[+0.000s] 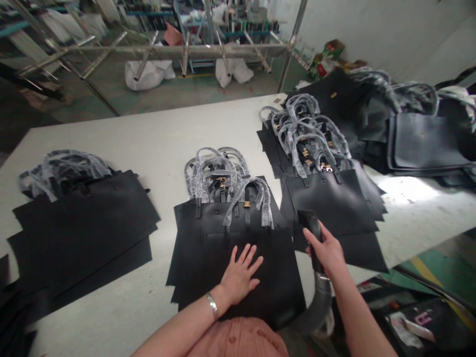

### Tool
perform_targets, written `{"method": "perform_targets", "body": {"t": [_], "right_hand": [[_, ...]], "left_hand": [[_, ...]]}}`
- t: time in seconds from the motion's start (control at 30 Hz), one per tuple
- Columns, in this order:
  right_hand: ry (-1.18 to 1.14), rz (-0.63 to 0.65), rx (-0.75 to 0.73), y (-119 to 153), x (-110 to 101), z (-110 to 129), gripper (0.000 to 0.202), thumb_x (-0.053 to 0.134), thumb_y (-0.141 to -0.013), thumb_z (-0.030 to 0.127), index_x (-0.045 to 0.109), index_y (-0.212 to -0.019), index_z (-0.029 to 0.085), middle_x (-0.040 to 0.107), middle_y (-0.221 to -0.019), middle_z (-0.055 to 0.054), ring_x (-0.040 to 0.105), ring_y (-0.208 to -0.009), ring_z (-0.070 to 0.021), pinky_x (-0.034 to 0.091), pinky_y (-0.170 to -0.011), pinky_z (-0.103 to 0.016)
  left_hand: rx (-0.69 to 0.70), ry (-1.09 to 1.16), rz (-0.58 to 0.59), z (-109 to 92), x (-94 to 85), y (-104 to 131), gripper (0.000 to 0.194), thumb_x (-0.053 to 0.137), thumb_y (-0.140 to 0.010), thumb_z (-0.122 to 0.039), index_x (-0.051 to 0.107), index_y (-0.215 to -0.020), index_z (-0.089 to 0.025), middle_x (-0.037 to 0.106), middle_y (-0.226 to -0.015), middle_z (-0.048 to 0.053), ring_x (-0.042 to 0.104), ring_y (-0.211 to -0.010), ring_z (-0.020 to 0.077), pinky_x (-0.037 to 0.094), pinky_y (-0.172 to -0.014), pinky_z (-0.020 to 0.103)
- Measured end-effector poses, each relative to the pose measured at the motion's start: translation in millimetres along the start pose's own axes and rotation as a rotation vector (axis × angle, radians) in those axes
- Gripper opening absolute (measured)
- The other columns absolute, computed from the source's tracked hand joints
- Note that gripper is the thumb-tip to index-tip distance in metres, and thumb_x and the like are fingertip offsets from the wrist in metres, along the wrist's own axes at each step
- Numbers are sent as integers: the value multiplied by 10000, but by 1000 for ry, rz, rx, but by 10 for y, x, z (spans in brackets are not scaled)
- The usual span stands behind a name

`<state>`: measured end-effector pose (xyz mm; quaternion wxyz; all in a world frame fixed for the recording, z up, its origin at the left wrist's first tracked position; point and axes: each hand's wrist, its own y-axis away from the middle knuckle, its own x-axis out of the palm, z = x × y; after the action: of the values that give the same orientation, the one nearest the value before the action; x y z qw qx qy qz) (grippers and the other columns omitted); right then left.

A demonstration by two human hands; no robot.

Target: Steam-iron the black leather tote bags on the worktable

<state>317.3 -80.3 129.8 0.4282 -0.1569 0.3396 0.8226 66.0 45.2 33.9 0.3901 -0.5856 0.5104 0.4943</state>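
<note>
At about nine o'clock on the white table point(156, 134) lies a stack of flat black bag panels point(84, 233) with wrapped handles, well apart from the hands. In the middle, the left hand point(240, 275) rests flat with its fingers spread on the top black bag point(238, 258) of the centre stack, whose plastic-wrapped handles point(249, 201) point toward twelve o'clock. At about three o'clock from this hand, the right hand point(325, 250) is closed around a black nozzle point(311, 233) joined to a grey hose point(316, 307), just over the edge of the right stack of bags point(327, 198); more dark bags point(420, 139) lie at about two o'clock.
</note>
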Motion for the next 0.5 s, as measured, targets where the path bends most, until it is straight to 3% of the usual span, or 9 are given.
{"method": "perform_targets", "body": {"t": [0.1, 0.17, 0.33, 0.5], "right_hand": [[38, 54, 17, 186, -88, -64, 726, 645, -788, 473, 442, -1424, 191, 549, -462, 71, 562, -395, -158, 447, -422, -239], [64, 127, 28, 339, -42, -113, 718, 659, -777, 462, 463, -1409, 183, 519, -428, 79, 548, -369, -160, 434, -401, -239], [105, 339, 16, 667, 329, -154, 722, 609, -819, 487, 399, -1454, 213, 518, -425, 80, 568, -395, -168, 450, -411, -239], [192, 475, -116, 821, 668, -22, 662, 615, -823, 431, 443, -1433, 239, 560, -484, 71, 588, -425, -159, 468, -466, -237]], "left_hand": [[-6, 19, -15, 12, -17, 2, 648, 514, -913, -548, 312, -1468, -282, 98, -1585, 119, 70, -1456, 330, 173, -1115, 647], [14, 33, -36, 43, -14, 38, 619, 512, -925, -519, 334, -1456, -255, 155, -1573, 129, 113, -1450, 324, 189, -1121, 633], [139, 115, -153, 134, 106, 254, 348, 418, -990, -260, 506, -1309, -156, 544, -1327, 110, 475, -1252, 205, 335, -1107, 428], [136, 138, -179, 136, 163, 362, 317, 401, -994, -202, 509, -1288, -155, 554, -1322, 101, 488, -1211, 206, 390, -986, 405]]}}
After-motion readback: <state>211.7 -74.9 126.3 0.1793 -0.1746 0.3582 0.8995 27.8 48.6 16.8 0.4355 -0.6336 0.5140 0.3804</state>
